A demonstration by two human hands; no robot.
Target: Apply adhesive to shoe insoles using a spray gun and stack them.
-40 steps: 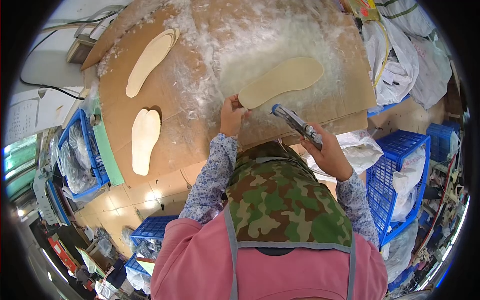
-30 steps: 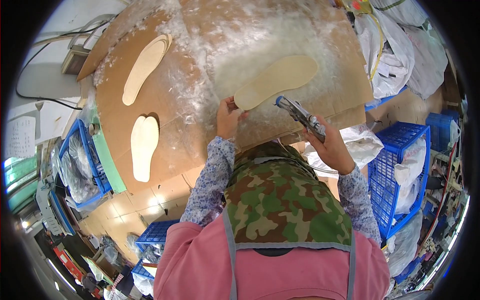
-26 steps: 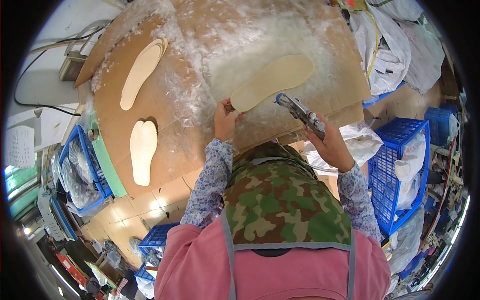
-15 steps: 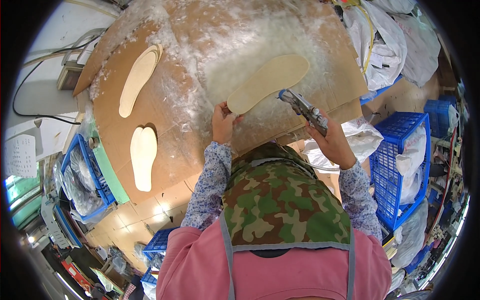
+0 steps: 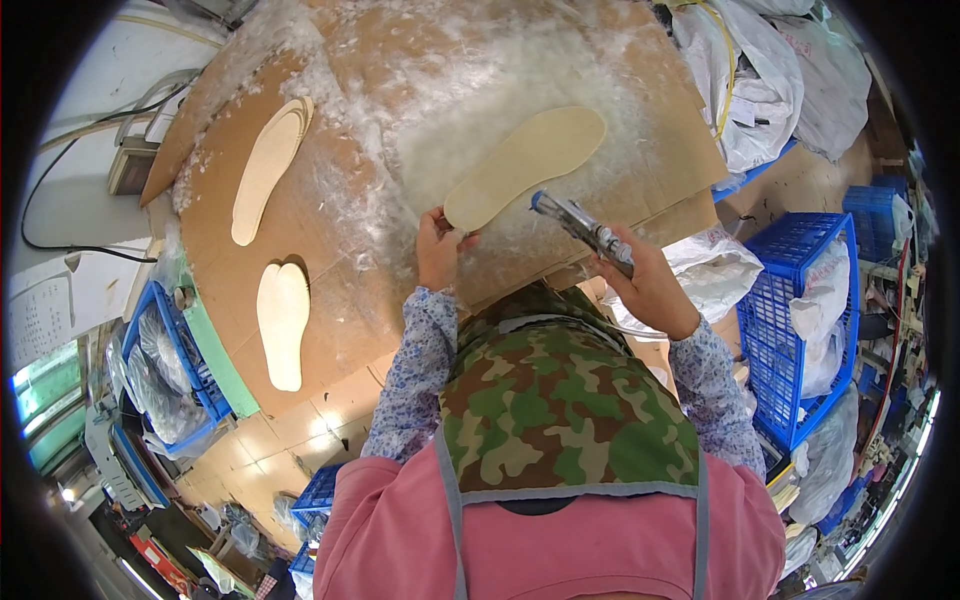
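Note:
My left hand (image 5: pixel 438 250) is closed on the near end of a cream insole (image 5: pixel 525 165), which lies slanted away to the right over the cardboard. My right hand (image 5: pixel 650 285) grips a metallic spray gun (image 5: pixel 585 226) with a blue tip, its nozzle pointing up and left, a little apart from the insole's near right edge. Whitish residue and a pale haze surround the insole. To the left lie two groups of cream insoles, a stack (image 5: pixel 272 172) farther off and overlapping ones (image 5: pixel 284 325) nearer me.
Cardboard (image 5: pixel 350 300) covers the table, streaked with white fibres. Blue crates stand to the right (image 5: pixel 795 320) and left (image 5: pixel 178 365), with plastic bags in or on them. White sacks (image 5: pixel 745 80) crowd the far right corner. A black cable (image 5: pixel 75 245) hangs at the left.
The spray gun in my right hand has moved slightly left and toward me, along the insole's near side. My left hand keeps its hold. The whole view has shifted a little.

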